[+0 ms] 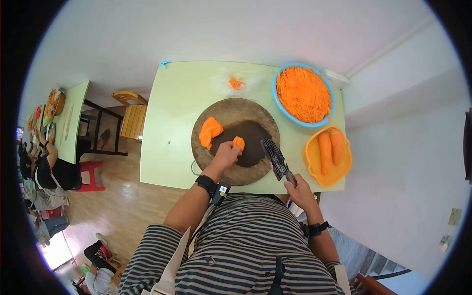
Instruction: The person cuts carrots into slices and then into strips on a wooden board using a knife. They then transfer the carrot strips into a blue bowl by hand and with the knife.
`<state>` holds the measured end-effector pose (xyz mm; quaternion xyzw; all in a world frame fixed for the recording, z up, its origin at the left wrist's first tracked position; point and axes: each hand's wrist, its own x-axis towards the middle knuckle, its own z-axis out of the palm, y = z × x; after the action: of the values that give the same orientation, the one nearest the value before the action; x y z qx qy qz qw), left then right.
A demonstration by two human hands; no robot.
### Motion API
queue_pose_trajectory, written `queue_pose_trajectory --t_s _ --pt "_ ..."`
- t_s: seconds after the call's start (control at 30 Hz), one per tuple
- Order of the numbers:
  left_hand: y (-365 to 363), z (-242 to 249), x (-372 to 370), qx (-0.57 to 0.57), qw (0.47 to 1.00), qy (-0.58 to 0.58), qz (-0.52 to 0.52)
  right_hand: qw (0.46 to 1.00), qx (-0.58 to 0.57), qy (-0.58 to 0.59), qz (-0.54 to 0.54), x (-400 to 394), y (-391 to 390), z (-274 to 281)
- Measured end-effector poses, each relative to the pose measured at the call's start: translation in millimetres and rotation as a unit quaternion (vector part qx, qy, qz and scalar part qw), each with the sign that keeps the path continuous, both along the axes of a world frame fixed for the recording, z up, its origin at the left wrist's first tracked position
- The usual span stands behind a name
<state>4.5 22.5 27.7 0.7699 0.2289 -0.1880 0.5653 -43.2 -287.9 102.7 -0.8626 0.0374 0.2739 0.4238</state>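
Observation:
My left hand [227,154] is closed on a small stack of carrot slices [239,142] over the wet, dark middle of a round wooden chopping board [236,109]. Left of it on the board lies a larger overlapping pile of carrot slices [210,131]. My right hand [301,192] grips the handle of a cleaver [274,156], whose dark blade is held at the board's right edge, apart from the slices. A metal ring handle [195,168] sticks out at the board's lower left.
A blue basin [277,101] of shredded carrot stands at the back right, above a yellow basket [314,169] with two whole carrots [325,153]. Carrot scraps [236,82] lie on clear plastic behind the board. At left are a wooden chair [133,120], another table [73,118] and several people.

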Motion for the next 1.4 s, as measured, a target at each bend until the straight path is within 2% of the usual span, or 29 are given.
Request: queue_pose_trajectory --t_s 0.07,0.17,0.3,0.37,0.5,0.67,0.77,0.87,0.9,0.97,1.27,1.4 --pt "-10.6 -6.8 6.4 -0.144 0.987 0.029 0.068 0.999 -0.016 0.028 -0.006 0.1 -0.6 3.6" --pt "-20.0 -7.7 14.5 -0.166 0.983 0.048 0.068 0.999 -0.011 0.031 -0.011 0.5 -1.2 4.9" --pt "-29.9 -15.8 22.4 -0.156 0.985 0.046 0.056 1.000 -0.015 0.026 -0.005 3.9 2.8 15.1" --pt "-32.8 -9.0 24.1 -0.059 0.997 0.025 0.031 1.000 -0.024 0.014 0.006 7.0 6.4 20.9" --pt "-35.1 -1.3 19.9 0.000 0.999 -0.005 0.034 0.999 -0.029 0.030 0.011 9.9 7.6 16.0" --pt "-23.0 -10.3 23.6 0.077 0.997 0.010 -0.014 0.999 -0.017 0.041 0.010 16.1 10.4 12.4" --pt "-10.8 -10.7 28.1 0.062 0.996 0.045 -0.042 0.999 -0.022 0.039 0.018 18.4 13.0 14.0" --pt "-4.3 -0.6 26.9 0.025 0.997 0.073 -0.023 0.999 -0.018 0.042 0.016 20.0 15.1 16.4" --pt "-5.0 -1.7 25.5 0.025 0.997 0.073 -0.023 0.999 -0.018 0.038 0.017 20.9 16.4 18.8" --pt "-8.2 -4.6 21.1 -0.009 0.998 0.040 0.055 0.999 -0.019 0.034 0.018 21.6 17.2 19.8" --pt "8.9 -8.7 4.0 -0.059 0.994 0.054 0.072 0.999 -0.013 0.049 0.012 18.4 12.6 6.8" --pt "7.4 -4.8 1.6 -0.031 0.995 0.050 0.086 0.999 -0.015 0.047 0.009 18.8 14.5 6.9"
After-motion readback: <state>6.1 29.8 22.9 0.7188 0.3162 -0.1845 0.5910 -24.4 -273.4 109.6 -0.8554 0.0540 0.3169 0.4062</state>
